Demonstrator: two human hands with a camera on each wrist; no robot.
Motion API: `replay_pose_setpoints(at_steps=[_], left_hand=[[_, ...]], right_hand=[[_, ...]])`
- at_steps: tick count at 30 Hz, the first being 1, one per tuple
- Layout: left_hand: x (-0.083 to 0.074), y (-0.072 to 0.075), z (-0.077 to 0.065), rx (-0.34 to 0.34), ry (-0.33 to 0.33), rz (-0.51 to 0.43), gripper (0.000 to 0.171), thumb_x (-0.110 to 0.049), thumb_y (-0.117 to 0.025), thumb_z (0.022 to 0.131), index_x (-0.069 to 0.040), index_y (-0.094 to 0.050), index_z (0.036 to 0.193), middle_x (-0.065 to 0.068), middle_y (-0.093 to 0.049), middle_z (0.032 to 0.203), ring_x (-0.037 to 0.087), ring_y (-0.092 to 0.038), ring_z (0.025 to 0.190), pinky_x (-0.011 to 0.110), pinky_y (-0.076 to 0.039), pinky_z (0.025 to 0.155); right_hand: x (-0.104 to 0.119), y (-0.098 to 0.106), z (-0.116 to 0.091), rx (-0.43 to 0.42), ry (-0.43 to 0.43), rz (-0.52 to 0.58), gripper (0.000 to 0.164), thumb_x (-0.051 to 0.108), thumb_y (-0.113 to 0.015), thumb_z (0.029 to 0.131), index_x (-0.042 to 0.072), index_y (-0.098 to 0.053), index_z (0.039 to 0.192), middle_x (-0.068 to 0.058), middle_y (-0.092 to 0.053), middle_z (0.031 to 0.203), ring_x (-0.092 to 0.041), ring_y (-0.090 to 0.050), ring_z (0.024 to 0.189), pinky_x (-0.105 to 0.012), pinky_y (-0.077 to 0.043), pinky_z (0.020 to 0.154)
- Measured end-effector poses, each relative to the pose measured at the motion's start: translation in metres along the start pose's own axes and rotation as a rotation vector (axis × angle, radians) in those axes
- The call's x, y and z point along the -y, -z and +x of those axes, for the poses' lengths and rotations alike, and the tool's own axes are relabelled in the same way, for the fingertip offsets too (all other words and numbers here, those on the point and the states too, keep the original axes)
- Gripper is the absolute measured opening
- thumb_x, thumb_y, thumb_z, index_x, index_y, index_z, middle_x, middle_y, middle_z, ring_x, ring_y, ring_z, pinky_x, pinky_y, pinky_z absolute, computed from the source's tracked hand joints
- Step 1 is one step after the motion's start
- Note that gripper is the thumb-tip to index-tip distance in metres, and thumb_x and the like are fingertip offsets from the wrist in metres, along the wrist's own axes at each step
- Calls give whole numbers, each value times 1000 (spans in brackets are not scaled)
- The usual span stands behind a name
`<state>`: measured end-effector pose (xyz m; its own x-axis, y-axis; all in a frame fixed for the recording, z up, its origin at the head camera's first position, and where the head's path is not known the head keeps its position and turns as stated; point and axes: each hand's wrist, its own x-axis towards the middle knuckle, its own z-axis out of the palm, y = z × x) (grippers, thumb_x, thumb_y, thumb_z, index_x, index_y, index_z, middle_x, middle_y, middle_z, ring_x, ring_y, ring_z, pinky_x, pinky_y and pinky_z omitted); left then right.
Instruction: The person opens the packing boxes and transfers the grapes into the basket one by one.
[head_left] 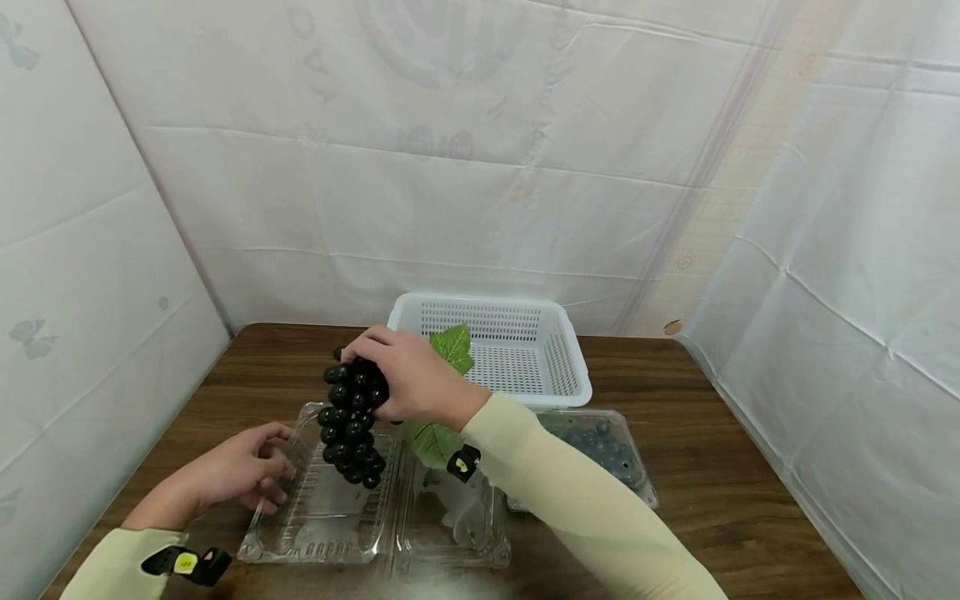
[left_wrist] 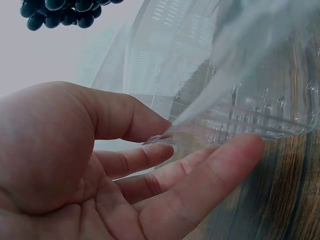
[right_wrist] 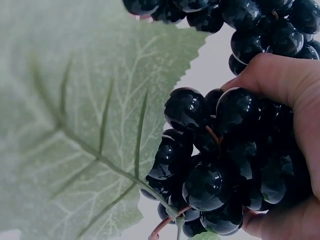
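Observation:
My right hand (head_left: 412, 375) grips a bunch of black grapes (head_left: 354, 417) above an open clear plastic clamshell box (head_left: 322, 517). Green leaves hang from the bunch; one large leaf (right_wrist: 85, 130) fills the left of the right wrist view, and glossy grapes (right_wrist: 205, 185) lie between thumb and fingers. At the box's left side is my left hand (head_left: 240, 471). Its thumb and a finger pinch the thin plastic edge (left_wrist: 167, 136), while the other fingers extend below. The box's lid half (head_left: 450, 533) lies flat to the right, partly behind a leaf.
A white slotted basket (head_left: 566, 354) stands at the back of the wooden table (head_left: 720, 467). To the right, a lidded clear box (head_left: 600, 446) holds dark blue berries, partly hidden by my right sleeve (head_left: 577, 500). White sheeting (head_left: 480, 208) hangs behind and at both sides.

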<state>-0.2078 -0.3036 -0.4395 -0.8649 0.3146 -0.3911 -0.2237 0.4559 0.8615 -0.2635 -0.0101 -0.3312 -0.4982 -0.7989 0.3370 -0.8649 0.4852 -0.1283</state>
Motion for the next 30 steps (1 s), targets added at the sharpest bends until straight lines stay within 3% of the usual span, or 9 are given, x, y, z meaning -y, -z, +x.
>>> replay_pose_setpoints(at_steps=[8,12,20,30], left_hand=[[1,-1,0,1,-6,-5,53,-3,-47,103,10,-25,149,22,-64,108,29,-71,78,47,-63,67],[0,-2,0,-3,-5,-5,53,-2,-46,102,10,-25,149,23,-63,108,29,-70,77,47,-63,67],[-1,-4,-2,-8,-1,-1,52,-2,-46,103,11,-25,149,23,-63,109,28,-69,76,47,-63,67],[0,-3,-3,-17,13,-1,49,-1,-45,104,10,-27,148,23,-62,109,28,-68,76,46,-62,66]], right_hand=[[-27,14,-2,25,-24,-17,71,17,-92,72,20,-58,134,4,-58,134,-14,-59,121,-36,-50,106],[-42,19,-1,29,-47,-12,70,13,-91,71,21,-58,132,5,-56,132,-15,-59,117,-38,-51,105],[-70,26,1,21,-76,-5,70,9,-90,70,20,-59,132,4,-57,136,-17,-57,125,-34,-50,108],[-93,32,9,7,-120,32,70,7,-89,72,20,-57,133,3,-56,137,-20,-58,126,-38,-51,105]])
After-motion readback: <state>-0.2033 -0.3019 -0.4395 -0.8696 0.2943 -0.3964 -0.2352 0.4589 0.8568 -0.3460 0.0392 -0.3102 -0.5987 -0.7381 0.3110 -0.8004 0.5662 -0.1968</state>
